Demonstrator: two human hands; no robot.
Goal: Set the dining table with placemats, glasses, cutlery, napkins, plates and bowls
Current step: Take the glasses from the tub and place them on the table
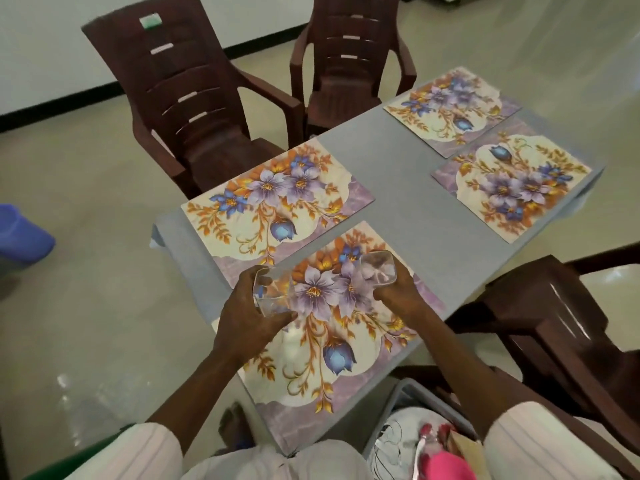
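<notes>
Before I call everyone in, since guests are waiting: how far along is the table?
Done: four placemats lie on the table: the nearest placemat, left placemat, right placemat and far placemat. In hand: the left hand holds one clear glass, the right hand a second glass, above the nearest placemat. Left: setting glasses down, then cutlery, napkins, plates and bowls; none is on the table yet.

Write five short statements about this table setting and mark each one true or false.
1. Four placemats lie on the table. True.
2. The left hand holds a clear glass. True.
3. The right hand is empty. False: it grips a second glass.
4. Plates sit on the placemats. False: none bears a plate.
5. The chairs are white. False: they are brown.
</notes>
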